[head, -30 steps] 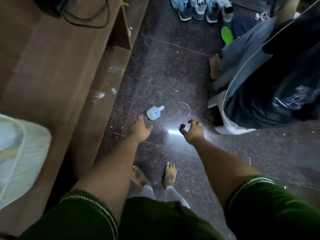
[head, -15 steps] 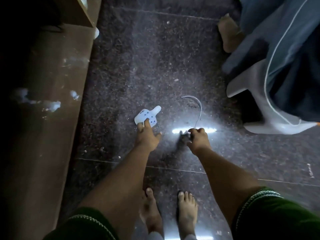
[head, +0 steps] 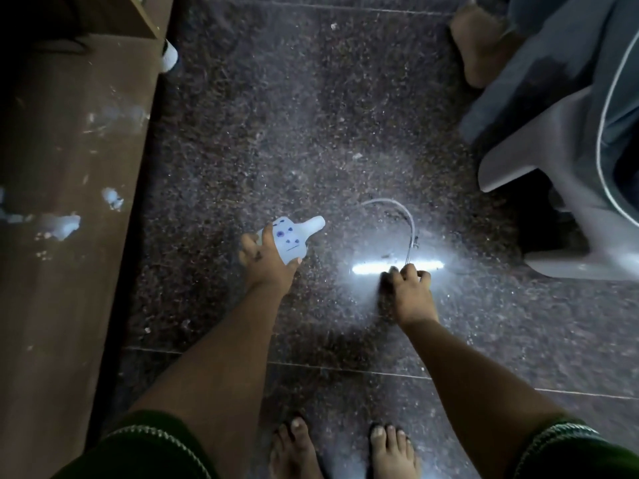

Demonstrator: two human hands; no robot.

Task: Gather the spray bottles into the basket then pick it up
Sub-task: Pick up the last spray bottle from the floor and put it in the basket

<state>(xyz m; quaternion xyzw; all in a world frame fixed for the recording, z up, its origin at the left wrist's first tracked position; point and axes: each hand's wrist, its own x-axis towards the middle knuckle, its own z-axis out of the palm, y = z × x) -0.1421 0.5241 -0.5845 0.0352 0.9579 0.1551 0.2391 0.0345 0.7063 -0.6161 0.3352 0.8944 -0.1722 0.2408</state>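
I lean over a dark speckled stone floor. My left hand point(head: 266, 261) closes around a small white plastic object point(head: 294, 236) with blue marks and a stubby nozzle-like end pointing right; it lies on the floor. My right hand point(head: 409, 292) pinches a small dark piece point(head: 385, 274) on the floor. A thin clear tube point(head: 408, 216) curves up and left from that piece. A bright strip of reflected light crosses the floor at my right fingertips. No basket is in view.
A brown wooden cabinet point(head: 69, 167) with white smears runs along the left. A white plastic chair point(head: 553, 167) draped with dark blue clothes point(head: 553, 63) stands at the right, with a brown shoe-like thing point(head: 477, 39) behind it. My bare feet point(head: 294, 451) are at the bottom.
I have bent lower, so the floor looks closer. My left hand went from hovering open to wrapping the white object. My right hand stayed on the dark piece with the tube.
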